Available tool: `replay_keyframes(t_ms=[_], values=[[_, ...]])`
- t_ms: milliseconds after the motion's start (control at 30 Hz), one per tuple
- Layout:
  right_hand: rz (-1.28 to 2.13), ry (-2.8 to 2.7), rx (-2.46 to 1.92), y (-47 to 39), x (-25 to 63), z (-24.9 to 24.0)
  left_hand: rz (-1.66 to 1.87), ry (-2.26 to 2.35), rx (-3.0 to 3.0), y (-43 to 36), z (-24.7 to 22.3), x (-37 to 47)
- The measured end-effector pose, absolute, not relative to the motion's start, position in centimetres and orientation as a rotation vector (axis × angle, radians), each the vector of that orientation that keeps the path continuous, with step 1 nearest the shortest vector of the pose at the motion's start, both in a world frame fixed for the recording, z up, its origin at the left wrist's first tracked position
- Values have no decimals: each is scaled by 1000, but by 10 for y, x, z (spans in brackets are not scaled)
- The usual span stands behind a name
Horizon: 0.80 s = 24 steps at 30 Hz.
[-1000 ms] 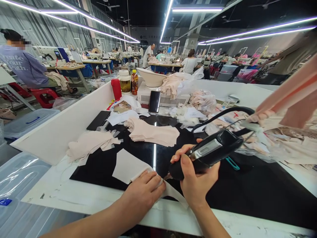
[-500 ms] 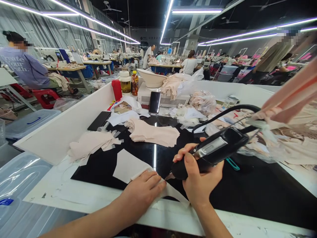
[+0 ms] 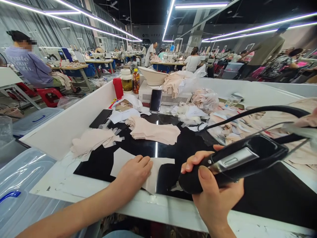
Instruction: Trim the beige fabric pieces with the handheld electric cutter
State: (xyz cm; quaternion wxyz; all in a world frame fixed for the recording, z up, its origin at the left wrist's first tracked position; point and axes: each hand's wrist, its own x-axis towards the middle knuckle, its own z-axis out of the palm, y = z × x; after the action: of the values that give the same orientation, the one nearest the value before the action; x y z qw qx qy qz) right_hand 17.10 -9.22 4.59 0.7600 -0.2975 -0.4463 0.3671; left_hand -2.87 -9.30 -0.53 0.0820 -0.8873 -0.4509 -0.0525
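Note:
My left hand [image 3: 137, 170] is on a pale fabric piece [image 3: 119, 160], its fingers bent and pressed together on the cloth. A narrower part of cloth [image 3: 155, 165] spreads out to the right of these fingers, over the black mat [image 3: 173, 155]. My right hand [image 3: 215, 188] wraps round the handle of a black corded iron [image 3: 232, 162] with a silver panel. The iron's nose points left and down, to the right of the cloth and apart from it; its sole is mostly hidden. Beyond my hands lies a stack of pale pink cut pieces [image 3: 156, 130].
More cut pieces [image 3: 92, 142] lie at the left. A phone [image 3: 156, 100] leans on a white box [image 3: 145, 92] at the back. Loose fabric scraps [image 3: 232, 124] crowd the right. The iron's cable [image 3: 260, 110] arcs rightward. White side walls [image 3: 66, 129] border the table.
My right hand has moved the iron right, away from the cloth. My left hand has shifted left and up with the fabric, whose right-hand part now lies differently.

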Motion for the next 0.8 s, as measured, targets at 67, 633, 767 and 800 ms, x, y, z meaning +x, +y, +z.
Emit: replay_keyframes(t_ms=[67,633,767,800], values=[[814,-980,-627,-94,171,44,-158,-1422,-2596,-95,-5,-21],[817,-1028,-579,-95,165,32,-31,-1607,-2456,-102,3,-4],[818,-1028,-565,-95,164,31,-29,-1630,-2398,-104,1,-7],[817,-1027,-562,-95,164,31,-43,-1630,-2372,-106,0,-8]])
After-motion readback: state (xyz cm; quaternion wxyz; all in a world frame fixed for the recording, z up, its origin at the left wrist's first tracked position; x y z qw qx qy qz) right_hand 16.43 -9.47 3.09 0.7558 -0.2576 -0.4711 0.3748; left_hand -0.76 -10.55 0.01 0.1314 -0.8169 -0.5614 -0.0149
